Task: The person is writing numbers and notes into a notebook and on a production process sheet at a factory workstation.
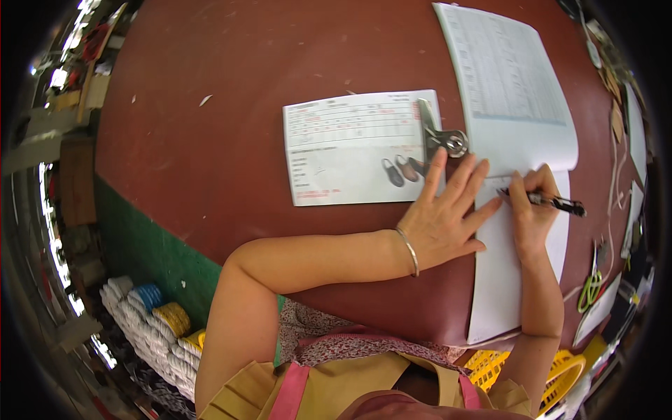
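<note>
The left hand (pixel 446 203) covers a corner of the printed sheet (pixel 343 150), whose fine lines are too small to read. The right hand (pixel 535 213) hides the middle of the pen (pixel 568 206); whether its tip touches the page (pixel 498 294) is hard to tell. Below the hands, the right arm (pixel 542 308) partly covers the yellow basket (pixel 575 362).

The place looked like a workshop: a broad red counter (pixel 203 154) reached around both hands, a sheet (pixel 343 171) picturing shoes lay beside the left hand (pixel 444 213), scissors (pixel 591 285) right of the right hand (pixel 535 210), and stacked bundles (pixel 150 336) stood well left of both.
</note>
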### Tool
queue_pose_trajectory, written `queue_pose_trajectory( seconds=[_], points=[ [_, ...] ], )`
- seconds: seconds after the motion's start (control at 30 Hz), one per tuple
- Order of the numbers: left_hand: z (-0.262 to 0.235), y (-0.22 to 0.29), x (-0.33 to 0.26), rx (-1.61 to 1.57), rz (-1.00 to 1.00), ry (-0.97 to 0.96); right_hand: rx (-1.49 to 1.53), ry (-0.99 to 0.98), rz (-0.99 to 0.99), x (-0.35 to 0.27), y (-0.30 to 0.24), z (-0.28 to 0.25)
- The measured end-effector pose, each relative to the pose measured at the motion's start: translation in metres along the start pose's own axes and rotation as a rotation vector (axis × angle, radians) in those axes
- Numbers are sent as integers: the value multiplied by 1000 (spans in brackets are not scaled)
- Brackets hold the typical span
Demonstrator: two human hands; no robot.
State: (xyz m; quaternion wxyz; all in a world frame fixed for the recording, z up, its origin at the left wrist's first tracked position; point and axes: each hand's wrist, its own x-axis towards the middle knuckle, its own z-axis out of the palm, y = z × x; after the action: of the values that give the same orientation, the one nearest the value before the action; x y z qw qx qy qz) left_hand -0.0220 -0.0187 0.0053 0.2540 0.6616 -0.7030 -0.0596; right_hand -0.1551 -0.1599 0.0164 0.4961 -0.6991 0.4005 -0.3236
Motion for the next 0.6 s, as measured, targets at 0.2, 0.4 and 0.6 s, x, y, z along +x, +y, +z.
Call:
queue_pose_trajectory(
  seconds=[0.2, 0.4, 0.6],
  points=[
    [-15, -5, 1, 127, -21, -80, -30, -9, -69, 3, 0, 12],
    [-12, -1, 4, 189, 26, -33, -18, -44, -47, 1, -8, 6],
    [-12, -2, 4, 190, 33, -20, -74, -33, -123, 1, -6, 9]
  ],
)
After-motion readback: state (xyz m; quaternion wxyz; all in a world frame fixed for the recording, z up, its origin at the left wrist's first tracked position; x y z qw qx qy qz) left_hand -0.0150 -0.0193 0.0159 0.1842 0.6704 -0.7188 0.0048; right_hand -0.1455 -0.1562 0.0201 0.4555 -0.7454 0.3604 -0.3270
